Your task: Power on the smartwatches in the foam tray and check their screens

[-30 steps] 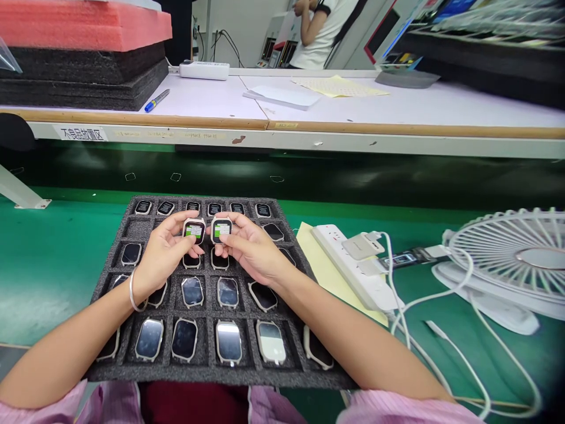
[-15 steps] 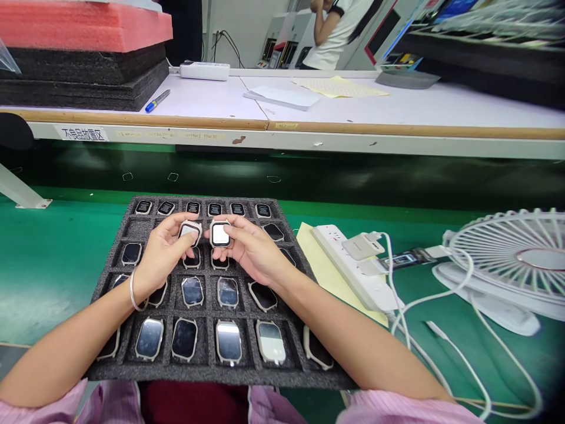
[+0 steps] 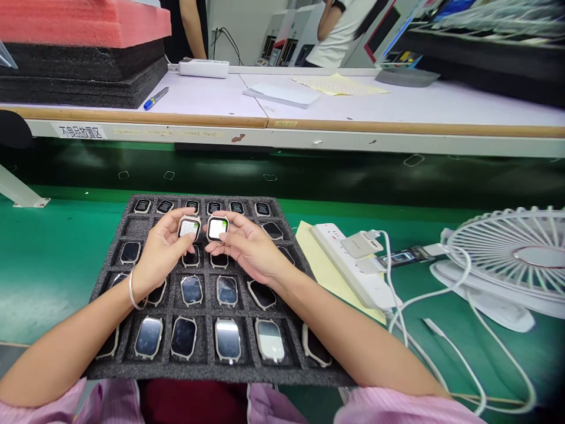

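Note:
My left hand [image 3: 165, 247] grips a smartwatch body [image 3: 189, 226] without straps, its screen lit white with a green patch. Close beside it, my right hand [image 3: 247, 244] holds a second smartwatch body [image 3: 217, 227], also lit white with some green at its right side; the thumb rests at its lower edge. Both hang just above a dark foam tray [image 3: 207, 372] divided into compartments. Several more watch bodies lie face up in it, such as a dark-screened watch [image 3: 184, 338] in the front row. Those in the back row show lines of text. My forearms hide some compartments.
Right of the tray, a white power strip [image 3: 353, 265] lies on yellow paper with chargers and white cables [image 3: 463, 353]. A white fan [image 3: 525, 259] stands farther right. Behind, a raised shelf holds red and black foam [image 3: 88, 65], a pen [image 3: 156, 98] and papers. Two people stand beyond.
Green patches now show on both lit screens. My right thumb has slid down from the screen's middle to its lower edge. Behind the shelf, a person's arm has come into view.

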